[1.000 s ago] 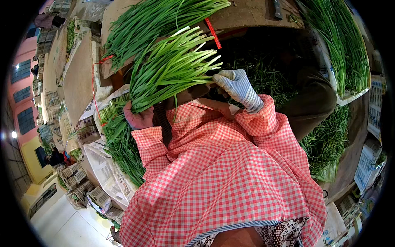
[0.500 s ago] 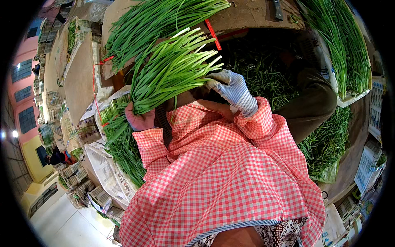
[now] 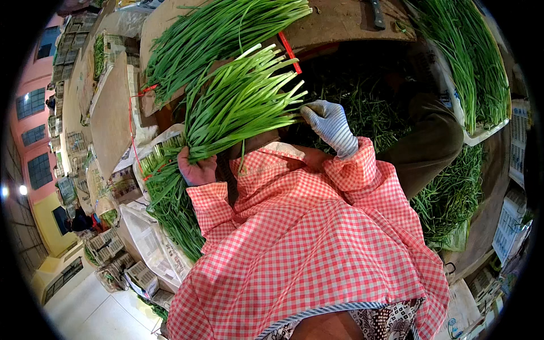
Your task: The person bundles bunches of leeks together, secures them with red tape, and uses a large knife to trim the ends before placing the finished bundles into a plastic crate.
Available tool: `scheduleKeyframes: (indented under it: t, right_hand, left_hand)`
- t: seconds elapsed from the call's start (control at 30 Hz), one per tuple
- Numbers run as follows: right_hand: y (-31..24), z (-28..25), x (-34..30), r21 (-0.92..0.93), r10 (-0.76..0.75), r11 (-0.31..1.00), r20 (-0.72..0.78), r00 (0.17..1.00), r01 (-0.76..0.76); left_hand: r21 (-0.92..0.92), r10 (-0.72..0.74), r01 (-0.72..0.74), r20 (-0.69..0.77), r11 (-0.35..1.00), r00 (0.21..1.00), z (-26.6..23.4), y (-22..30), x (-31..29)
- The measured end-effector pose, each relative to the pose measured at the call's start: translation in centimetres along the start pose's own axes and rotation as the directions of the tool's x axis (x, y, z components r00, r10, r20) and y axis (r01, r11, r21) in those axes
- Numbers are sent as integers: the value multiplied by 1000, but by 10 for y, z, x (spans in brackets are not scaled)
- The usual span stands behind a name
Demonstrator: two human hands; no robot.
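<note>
A fanned bunch of garlic chives (image 3: 241, 102) lies in front of me, pale stalk ends to the right and green leaves to the left. My left hand (image 3: 197, 169), in a pinkish glove, is closed round the leaf end at the lower left. At the stalk ends, my right hand (image 3: 328, 124) in a blue-and-white striped glove has thumb and fingers pinched together. What lies between its fingertips is too small to make out. Just beyond the bunch, a larger pile of chives (image 3: 221, 28) rests on a wooden board (image 3: 334, 20).
A knife (image 3: 377, 14) lies on the board, near a red strap (image 3: 289, 52). More chives fill a lined crate (image 3: 470, 133) at the far right. Loose green trimmings (image 3: 362, 102) lie below the board. Another heap of chives (image 3: 175, 218) sits at my left, beside newspaper-lined crates (image 3: 141, 232).
My right hand has shifted a little to the right, off the stalk ends, and its fingers have drawn together. My left hand still holds the bunch, slightly lower in view.
</note>
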State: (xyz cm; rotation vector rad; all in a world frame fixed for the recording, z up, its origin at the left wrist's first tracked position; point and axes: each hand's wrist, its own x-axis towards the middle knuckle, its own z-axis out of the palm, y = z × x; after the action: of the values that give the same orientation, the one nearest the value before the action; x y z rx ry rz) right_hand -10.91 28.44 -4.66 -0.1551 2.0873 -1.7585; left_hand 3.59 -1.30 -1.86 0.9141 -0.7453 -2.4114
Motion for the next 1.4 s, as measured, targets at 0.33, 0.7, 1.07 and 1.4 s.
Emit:
scheduleKeyframes:
  t: [0.33,0.7,1.07,1.4]
  right_hand:
    - [38,-132,-4,-602,119,757,-254,960,-253]
    - [-49,-45,41,-372,-320,867,94,943,331]
    - [37,-22,-26,-602,296,793,246,923,-94]
    - [-14,-32,-4,300,13,953,110,994,-46]
  left_hand:
    - [24,-75,74,30,997,997,-6,1,3]
    - [107,-14,5,81,994,997,5,-1,13]
    - [78,18,-18,-7,997,1000,3,-5,-2]
    - [156,-47,39,52,987,998,33,-2,-8]
